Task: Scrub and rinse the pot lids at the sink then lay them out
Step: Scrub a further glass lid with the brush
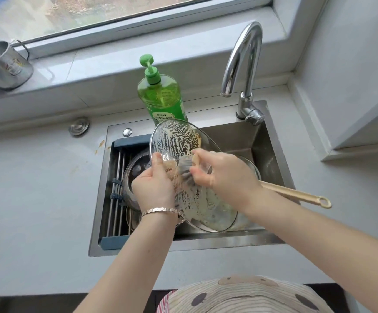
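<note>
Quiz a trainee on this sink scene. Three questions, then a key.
1. True or false: no water runs from the faucet.
2. The soap bottle stands: A) on the windowsill; B) behind the sink, left of the faucet; C) inside the sink.
3. Fill in: the left hand grips the sudsy ___ while the right hand rubs it with a scrubber.

Key: 1 true. 2 B. 3 lid.
</note>
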Demonstrator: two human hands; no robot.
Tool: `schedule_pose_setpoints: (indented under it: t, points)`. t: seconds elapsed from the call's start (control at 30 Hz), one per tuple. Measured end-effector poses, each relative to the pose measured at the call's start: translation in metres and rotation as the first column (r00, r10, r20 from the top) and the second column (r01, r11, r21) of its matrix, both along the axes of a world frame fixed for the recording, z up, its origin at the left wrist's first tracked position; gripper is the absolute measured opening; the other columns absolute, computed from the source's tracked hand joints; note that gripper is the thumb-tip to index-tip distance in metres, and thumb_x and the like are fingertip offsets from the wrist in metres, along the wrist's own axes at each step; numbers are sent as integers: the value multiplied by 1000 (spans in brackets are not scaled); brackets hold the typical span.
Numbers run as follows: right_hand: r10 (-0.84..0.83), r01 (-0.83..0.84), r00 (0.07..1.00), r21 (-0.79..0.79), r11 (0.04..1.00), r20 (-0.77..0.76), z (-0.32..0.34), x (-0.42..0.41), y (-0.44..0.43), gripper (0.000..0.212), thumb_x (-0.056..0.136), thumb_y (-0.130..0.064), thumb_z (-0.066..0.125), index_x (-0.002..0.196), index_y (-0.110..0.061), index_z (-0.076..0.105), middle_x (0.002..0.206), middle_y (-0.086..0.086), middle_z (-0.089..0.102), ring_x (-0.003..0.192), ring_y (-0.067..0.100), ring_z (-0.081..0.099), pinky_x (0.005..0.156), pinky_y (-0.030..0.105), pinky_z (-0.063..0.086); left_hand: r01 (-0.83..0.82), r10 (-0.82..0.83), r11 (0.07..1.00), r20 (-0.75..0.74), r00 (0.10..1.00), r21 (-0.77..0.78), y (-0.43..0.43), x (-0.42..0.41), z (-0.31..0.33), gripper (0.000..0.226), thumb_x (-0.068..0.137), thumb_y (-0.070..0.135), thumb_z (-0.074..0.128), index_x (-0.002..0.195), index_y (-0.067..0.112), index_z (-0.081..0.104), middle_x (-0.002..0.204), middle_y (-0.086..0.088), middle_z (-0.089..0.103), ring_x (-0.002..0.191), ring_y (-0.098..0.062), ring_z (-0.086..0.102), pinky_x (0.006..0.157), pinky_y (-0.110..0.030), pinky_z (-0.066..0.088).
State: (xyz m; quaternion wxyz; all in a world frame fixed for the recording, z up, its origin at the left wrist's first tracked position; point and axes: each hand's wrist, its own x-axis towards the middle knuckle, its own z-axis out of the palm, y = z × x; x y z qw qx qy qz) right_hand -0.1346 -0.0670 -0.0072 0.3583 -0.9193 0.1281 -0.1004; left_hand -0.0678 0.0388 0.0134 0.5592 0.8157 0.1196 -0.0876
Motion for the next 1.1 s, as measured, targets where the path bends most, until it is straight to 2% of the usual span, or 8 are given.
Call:
schedule_pose_setpoints:
  t: [0.07,0.2,0.37,0.53,0.67,0.83,0.97,1.1]
  points:
    - [-5,8,997,-37,999,73,0,9,-1,43,89,-51,40,121,-25,54,89,2,61,83,24,59,63,32,45,0,-1,1000,-35,999,-10,-2,-1,2,50,92,38,52,53,7,55,43,-1,54,46,-16,52,47,-21,43]
    - [263,-248,962,-174,953,69,-6,-22,29,46,82,-50,43,107,-20,67,63,0,56,40,17,48,34,21,34,-72,76,997,-111,991,39,7,8,2,47,92,41,51,55,13,49,53,-1,47,51,-20,44,42,-20,36]
    - [-72,81,993,95,992,-97,-37,-32,-24,16,89,-49,43,93,-37,53,88,-5,63,76,19,57,68,36,49,-182,184,983,-140,973,23,13,11,12,46,92,45,49,58,17,38,36,4,37,43,-19,33,29,-17,22]
    - [174,-173,985,-12,985,8,-25,-42,22,56,82,-61,33,124,-32,55,79,-5,58,60,14,55,48,27,49,-167,174,985,-216,961,53,13,7,13,47,91,48,49,59,15,38,50,-1,35,46,-16,29,37,-24,25]
    - [-134,150,980,101,984,-146,-41,-39,-12,25,89,-50,42,103,-35,57,76,-3,59,65,14,51,58,32,42,-266,255,964,-244,936,-11,12,9,12,49,89,49,52,58,15,36,35,4,28,45,-17,22,45,-27,17]
    - [53,-53,998,1,999,-43,-39,-57,19,37,86,-48,45,112,-27,62,68,-9,49,55,15,52,45,27,41,-323,296,944,-262,918,-66,11,10,12,44,89,50,53,60,17,47,23,13,21,45,-13,21,45,-27,18]
    - [-187,225,957,162,961,-220,-54,-51,-20,15,90,-42,48,91,-28,56,72,-1,59,64,19,49,58,33,38,-383,345,918,-274,898,-102,9,12,11,46,87,50,55,57,17,42,38,9,29,44,-12,22,45,-26,18]
    - [95,-91,993,51,995,-75,-38,-56,19,52,83,-59,33,123,-33,55,77,-6,54,65,16,51,53,28,42,-383,334,917,-316,888,-107,11,13,9,43,88,50,55,61,18,46,56,6,41,40,-8,36,40,-20,26]
